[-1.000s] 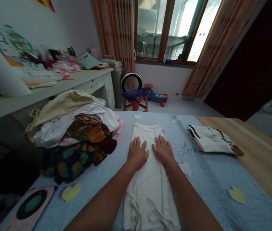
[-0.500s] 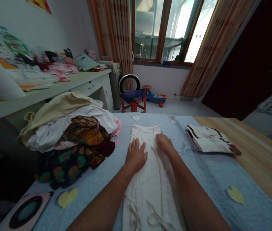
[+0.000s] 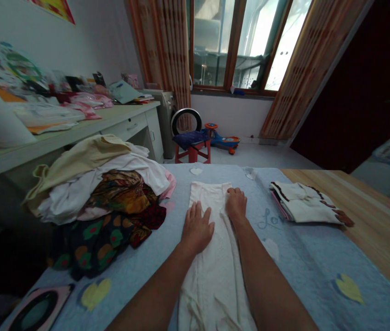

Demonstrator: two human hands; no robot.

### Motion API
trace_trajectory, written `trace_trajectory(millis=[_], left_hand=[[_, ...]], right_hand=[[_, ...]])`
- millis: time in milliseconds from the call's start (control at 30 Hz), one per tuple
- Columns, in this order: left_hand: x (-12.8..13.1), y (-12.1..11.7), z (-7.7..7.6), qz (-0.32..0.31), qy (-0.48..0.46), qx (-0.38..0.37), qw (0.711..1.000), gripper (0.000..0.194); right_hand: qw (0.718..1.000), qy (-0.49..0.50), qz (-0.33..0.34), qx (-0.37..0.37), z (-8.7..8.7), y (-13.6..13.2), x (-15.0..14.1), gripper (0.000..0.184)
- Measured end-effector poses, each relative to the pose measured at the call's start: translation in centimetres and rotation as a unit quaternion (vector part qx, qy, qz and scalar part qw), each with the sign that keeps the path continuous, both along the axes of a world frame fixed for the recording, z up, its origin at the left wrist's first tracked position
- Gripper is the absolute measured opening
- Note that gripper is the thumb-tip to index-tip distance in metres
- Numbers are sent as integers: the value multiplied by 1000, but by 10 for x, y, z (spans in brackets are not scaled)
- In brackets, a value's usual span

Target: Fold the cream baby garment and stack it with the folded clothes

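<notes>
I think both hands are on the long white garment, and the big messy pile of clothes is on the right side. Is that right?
Not quite. The messy pile of clothes is on the left side, as the head view shows. The rest is right: the left hand and the right hand are both on the long white garment.

The near end of the white garment (image 3: 215, 271) runs out past the bottom edge, as do the forearms (image 3: 156, 285). The left hand (image 3: 197, 230) hides part of the cloth; whether the right hand (image 3: 236, 204) pinches its side is unclear. The pink panel (image 3: 63, 294) is cut off at lower left, and the desk clutter (image 3: 91, 99) is blurred
</notes>
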State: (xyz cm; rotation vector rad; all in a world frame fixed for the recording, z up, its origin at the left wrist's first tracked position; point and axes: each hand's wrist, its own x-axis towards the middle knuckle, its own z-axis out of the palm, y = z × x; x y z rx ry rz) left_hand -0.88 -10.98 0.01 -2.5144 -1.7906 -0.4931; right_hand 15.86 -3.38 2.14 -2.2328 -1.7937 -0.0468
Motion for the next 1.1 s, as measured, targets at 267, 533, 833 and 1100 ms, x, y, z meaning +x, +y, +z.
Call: trace_trajectory(millis=[267,533,833,1100], left_hand=[[1,2,-4,2,-10,3,1000,53],[0,2,-6,-2,-9,5,1000,53],[1,1,-3,2,-7,4,1000,53],[1,1,-4,2,-7,16,1000,53]], right_hand=[[991,-1,89,-99,-20,11,11,59],[990,4,73,-119,-21,18,17,63],[987,87,125,44,-22,25,20,55],[989,62,132,8,-28,21,16,58]])
